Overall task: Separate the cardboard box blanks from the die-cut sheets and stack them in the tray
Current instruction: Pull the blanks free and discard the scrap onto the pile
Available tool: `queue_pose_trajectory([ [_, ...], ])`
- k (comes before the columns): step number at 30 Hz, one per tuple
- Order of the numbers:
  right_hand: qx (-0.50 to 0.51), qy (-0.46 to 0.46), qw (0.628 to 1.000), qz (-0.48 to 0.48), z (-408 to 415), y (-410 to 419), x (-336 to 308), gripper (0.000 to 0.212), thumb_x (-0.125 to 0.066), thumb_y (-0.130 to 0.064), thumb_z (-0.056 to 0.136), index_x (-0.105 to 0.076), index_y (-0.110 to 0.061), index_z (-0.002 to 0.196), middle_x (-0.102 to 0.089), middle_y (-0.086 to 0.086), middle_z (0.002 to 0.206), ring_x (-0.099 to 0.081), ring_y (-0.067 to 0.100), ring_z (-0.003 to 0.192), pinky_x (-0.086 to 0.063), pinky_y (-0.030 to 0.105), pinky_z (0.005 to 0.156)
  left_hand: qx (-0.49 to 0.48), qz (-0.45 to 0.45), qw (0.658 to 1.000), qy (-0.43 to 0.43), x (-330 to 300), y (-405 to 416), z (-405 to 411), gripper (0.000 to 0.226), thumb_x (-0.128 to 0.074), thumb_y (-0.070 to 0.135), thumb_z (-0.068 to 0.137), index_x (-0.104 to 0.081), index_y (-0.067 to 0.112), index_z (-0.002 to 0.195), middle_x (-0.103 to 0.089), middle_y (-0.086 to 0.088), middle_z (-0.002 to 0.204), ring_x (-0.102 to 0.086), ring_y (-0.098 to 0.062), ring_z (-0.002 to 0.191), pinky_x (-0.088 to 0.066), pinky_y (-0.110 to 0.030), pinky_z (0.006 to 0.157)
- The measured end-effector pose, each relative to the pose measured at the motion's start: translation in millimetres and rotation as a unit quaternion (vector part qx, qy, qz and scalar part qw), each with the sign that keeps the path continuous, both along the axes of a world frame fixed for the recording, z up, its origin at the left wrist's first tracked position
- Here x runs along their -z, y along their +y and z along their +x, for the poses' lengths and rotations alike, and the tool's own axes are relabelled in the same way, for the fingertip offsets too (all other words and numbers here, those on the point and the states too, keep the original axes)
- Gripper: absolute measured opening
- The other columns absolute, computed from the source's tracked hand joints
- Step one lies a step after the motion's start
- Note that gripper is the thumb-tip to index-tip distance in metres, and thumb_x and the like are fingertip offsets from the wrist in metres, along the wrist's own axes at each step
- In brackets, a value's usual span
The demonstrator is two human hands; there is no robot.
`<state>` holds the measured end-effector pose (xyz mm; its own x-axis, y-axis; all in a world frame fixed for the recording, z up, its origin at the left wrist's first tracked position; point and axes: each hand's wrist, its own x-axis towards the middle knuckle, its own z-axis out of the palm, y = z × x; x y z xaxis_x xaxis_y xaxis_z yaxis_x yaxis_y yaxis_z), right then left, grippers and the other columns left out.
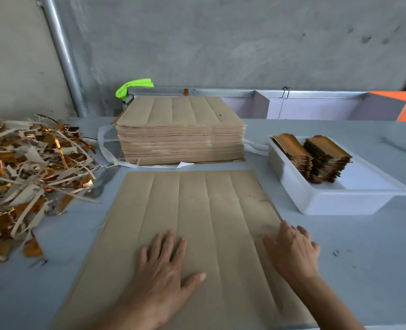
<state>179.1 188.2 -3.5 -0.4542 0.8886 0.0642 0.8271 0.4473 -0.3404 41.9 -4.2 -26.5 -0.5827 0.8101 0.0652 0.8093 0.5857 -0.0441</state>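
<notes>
A brown die-cut sheet (192, 210) lies flat on the grey table in front of me, scored into long strips. My left hand (163, 265) presses flat on its near middle, fingers spread. At the sheet's right edge my right hand (292, 248) rests with its fingers laid over the edge. Behind the sheet stands a thick stack of die-cut sheets (180, 136). To the right, a white tray (335, 201) holds two stacks of separated box blanks (316, 156) at its far end.
A heap of cardboard and gold-foil offcut strips (28, 167) covers the table's left side. White strapping (106, 148) lies around the big stack. A metal rail (244, 92) and a green cloth (135, 85) sit at the table's back edge.
</notes>
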Motion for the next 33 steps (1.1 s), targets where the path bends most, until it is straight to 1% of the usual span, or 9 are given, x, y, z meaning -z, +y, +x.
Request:
queue_pose_trajectory([
  [3,-0.004,0.098,0.995,-0.004,4,2,-7,0.009,-0.053,-0.013,0.085,-0.055,-0.013,0.093,-0.052,0.001,0.079,-0.054,0.031,0.098,-0.043,0.038,0.080,-0.002,0.011,1.000,0.009,1,1,-1,0.070,-0.033,0.063,0.074,-0.075,0.013,0.100,-0.070,-0.014,0.107,-0.068,-0.032,0.096,-0.057,-0.045,0.068],
  [5,0.010,0.167,0.986,-0.012,6,10,-9,0.019,-0.053,-0.001,0.083,-0.061,-0.007,0.099,-0.061,0.009,0.088,-0.057,0.035,0.093,-0.046,0.039,0.076,0.004,0.007,1.000,0.011,1,0,-2,0.070,-0.033,0.062,0.075,-0.075,0.012,0.101,-0.070,-0.014,0.108,-0.068,-0.033,0.097,-0.057,-0.046,0.069],
  [12,0.031,0.257,0.954,-0.152,8,50,-21,0.023,-0.067,0.000,0.078,-0.070,-0.011,0.098,-0.068,0.005,0.081,-0.064,0.022,0.075,-0.050,0.028,0.067,0.002,-0.017,0.999,-0.041,-5,1,-3,0.079,-0.025,0.065,0.075,-0.070,0.012,0.114,-0.062,-0.018,0.122,-0.062,-0.035,0.110,-0.053,-0.050,0.079],
  [15,0.044,0.347,0.875,-0.336,8,58,-31,0.020,-0.072,0.001,0.077,-0.069,-0.002,0.097,-0.069,0.016,0.083,-0.062,0.027,0.075,-0.052,0.036,0.075,0.021,-0.024,0.999,-0.037,-2,7,-7,0.102,0.008,0.074,0.065,-0.025,0.024,0.148,-0.013,-0.009,0.157,-0.013,-0.026,0.144,-0.019,-0.046,0.112],
  [18,0.018,0.393,0.790,-0.470,4,54,-38,0.027,-0.069,0.000,0.074,-0.067,0.006,0.101,-0.068,0.017,0.079,-0.060,0.025,0.070,-0.051,0.033,0.072,0.054,0.077,0.992,-0.079,-15,25,-5,0.083,-0.016,0.076,0.082,-0.028,0.025,0.146,-0.018,-0.001,0.154,-0.016,-0.014,0.142,-0.014,-0.028,0.112],
  [23,-0.029,0.420,0.741,-0.522,-12,41,-43,0.025,-0.067,0.000,0.067,-0.065,0.001,0.092,-0.066,0.011,0.073,-0.058,0.021,0.070,-0.046,0.029,0.072,0.035,0.294,0.906,-0.303,-49,77,28,0.071,-0.046,0.082,0.062,-0.059,0.025,0.102,-0.058,0.014,0.102,-0.056,-0.005,0.093,-0.045,-0.022,0.083],
  [26,-0.043,0.411,0.743,-0.526,-17,39,-45,0.024,-0.068,-0.006,0.057,-0.064,-0.003,0.081,-0.064,0.010,0.070,-0.057,0.021,0.069,-0.047,0.029,0.070,-0.020,0.304,0.858,-0.413,-57,105,39,0.063,-0.057,0.078,0.059,-0.058,0.020,0.082,-0.063,0.009,0.080,-0.059,-0.008,0.074,-0.046,-0.023,0.063],
  [30,-0.045,0.397,0.751,-0.526,-12,44,-43,0.008,-0.069,-0.006,0.070,-0.064,-0.003,0.076,-0.060,0.011,0.064,-0.055,0.018,0.051,-0.047,0.026,0.046,-0.074,0.312,0.764,-0.560,-54,126,35,0.034,-0.074,0.041,0.076,-0.053,0.015,0.077,-0.060,0.000,0.071,-0.056,-0.015,0.058,-0.044,-0.024,0.044],
  [33,-0.022,0.389,0.761,-0.519,-5,50,-39,0.007,-0.070,-0.008,0.077,-0.067,-0.004,0.081,-0.066,0.010,0.067,-0.060,0.015,0.055,-0.052,0.026,0.053,-0.079,0.293,0.728,-0.615,-55,126,30,0.024,-0.078,0.021,0.076,-0.055,0.013,0.073,-0.063,-0.004,0.072,-0.061,-0.018,0.061,-0.053,-0.027,0.049],
])
